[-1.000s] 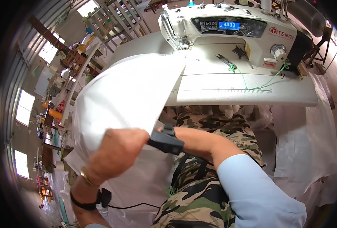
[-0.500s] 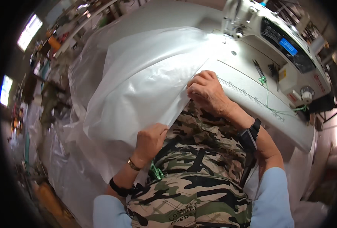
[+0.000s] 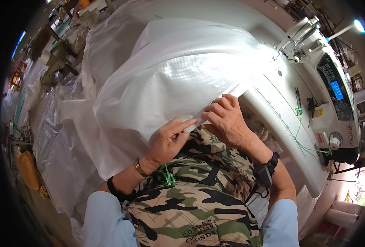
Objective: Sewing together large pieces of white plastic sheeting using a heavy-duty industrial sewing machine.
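Note:
A large translucent white plastic sheet spreads across the sewing table and drapes down toward my lap. Its near edge is folded into a narrow strip. My left hand pinches that folded edge between thumb and forefinger. Just beyond it, to the right, my right hand grips the same edge with curled fingers. The far end of the strip runs up toward the needle area of a white sewing machine, where bright light washes out detail.
Scissors with green thread lie on the machine bed. A printed ruler scale runs along the table's near edge. The machine's lit control panel faces me at the right. More crumpled plastic sheeting hangs at the left.
My left hand has moved up and right along the edge, close to my right hand. The right hand has shifted slightly nearer. The edge now shows a folded strip, and the view has turned.

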`<state>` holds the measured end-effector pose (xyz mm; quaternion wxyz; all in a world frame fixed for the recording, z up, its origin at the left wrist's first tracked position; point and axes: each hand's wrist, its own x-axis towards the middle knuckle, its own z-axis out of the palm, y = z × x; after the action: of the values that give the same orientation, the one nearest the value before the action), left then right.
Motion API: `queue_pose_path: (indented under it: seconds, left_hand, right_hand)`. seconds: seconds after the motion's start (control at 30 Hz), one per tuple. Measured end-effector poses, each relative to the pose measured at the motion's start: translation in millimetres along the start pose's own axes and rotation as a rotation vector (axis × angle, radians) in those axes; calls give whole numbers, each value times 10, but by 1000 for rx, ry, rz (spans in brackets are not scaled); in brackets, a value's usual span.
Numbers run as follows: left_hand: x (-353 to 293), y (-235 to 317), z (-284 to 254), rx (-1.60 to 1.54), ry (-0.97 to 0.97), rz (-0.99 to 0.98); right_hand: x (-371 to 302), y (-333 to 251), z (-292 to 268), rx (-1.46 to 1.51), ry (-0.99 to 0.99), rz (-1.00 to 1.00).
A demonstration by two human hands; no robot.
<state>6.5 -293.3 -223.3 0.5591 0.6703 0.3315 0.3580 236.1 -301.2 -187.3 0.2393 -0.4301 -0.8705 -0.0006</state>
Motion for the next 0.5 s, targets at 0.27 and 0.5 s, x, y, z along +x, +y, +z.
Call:
queue_pose_path:
  seconds: [0.27,0.5]
  left_hand:
    - [177,152,54,487,93,206]
    - [275,229,-35,521,161,357]
  right_hand:
    - [-16,347,-142,-77,-101,67]
    - [-7,723,-267,-151,-71,69]
